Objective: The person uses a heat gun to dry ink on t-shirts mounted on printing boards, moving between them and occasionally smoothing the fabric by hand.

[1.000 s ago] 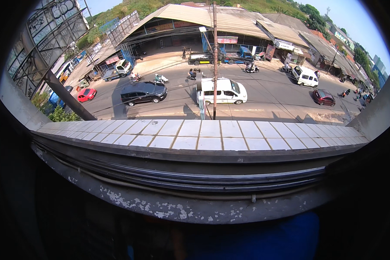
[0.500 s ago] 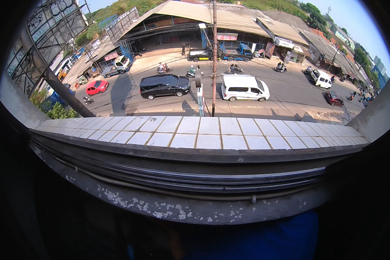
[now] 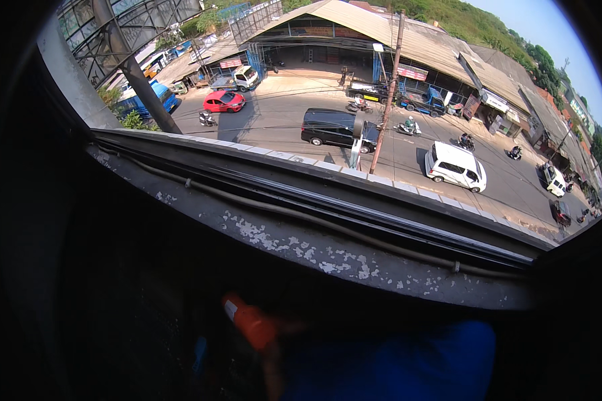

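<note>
In the shade below the window ledge shows an orange-red object (image 3: 253, 327) with a white patch at its upper end; its kind is too dark to make out. A dim, narrow skin-toned shape (image 3: 272, 374) rises from the lower edge to meet it, seemingly part of my left arm or hand. The fingers are lost in the dark, so their grip cannot be told. Blue cloth (image 3: 408, 361) spreads to the right of it. A small blue thing (image 3: 200, 353) lies dimly to the left. My right hand does not show.
A dark ledge (image 3: 301, 250) with peeling paint and a thin pipe crosses the view, slanting down rightward. Beyond it run a window track and white tiles (image 3: 354, 172). Outside, far below, lie a road with a white van (image 3: 455, 166), a red car (image 3: 224, 101) and a pole (image 3: 389, 87).
The view has tilted and dipped, so the ledge now slants and fewer tiles show. The orange-red object has come into view in the shade. Vehicles outside have shifted.
</note>
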### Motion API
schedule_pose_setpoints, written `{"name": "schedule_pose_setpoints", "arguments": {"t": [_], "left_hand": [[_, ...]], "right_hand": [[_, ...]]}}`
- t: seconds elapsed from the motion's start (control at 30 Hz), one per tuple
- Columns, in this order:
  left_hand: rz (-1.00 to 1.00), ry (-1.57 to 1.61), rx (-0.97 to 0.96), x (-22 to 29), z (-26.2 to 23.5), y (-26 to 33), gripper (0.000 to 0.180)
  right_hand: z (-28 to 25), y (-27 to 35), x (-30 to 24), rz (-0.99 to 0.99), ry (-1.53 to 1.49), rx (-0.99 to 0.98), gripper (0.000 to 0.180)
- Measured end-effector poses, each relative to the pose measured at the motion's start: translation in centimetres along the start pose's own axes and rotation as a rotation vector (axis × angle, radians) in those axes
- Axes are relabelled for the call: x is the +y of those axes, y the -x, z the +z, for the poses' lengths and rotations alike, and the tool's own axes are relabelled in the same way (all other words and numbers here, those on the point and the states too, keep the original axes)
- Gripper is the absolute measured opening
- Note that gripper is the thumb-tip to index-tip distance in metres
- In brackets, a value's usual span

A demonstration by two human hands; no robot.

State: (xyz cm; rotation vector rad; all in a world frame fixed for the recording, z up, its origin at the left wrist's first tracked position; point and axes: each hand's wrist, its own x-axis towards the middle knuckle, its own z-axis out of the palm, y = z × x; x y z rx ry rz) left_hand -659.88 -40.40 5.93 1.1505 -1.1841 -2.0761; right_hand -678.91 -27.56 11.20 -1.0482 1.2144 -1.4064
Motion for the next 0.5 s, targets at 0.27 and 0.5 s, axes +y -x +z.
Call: {"name": "schedule_pose_setpoints", "arguments": {"t": [0.27, 0.5], "left_hand": [[0.205, 0.433, 0.131, 6.3, -3.5, -8.7, 0.039], [0.300, 0.681, 0.549, 0.9, -12.1, -9.3, 0.026]], "right_hand": [[2.9, -20.0, -4.4, 0.220, -0.175, -0.379, 0.052], [12.2, -20.4, -6.2, 0.340, -0.325, -0.360, 0.028]]}}
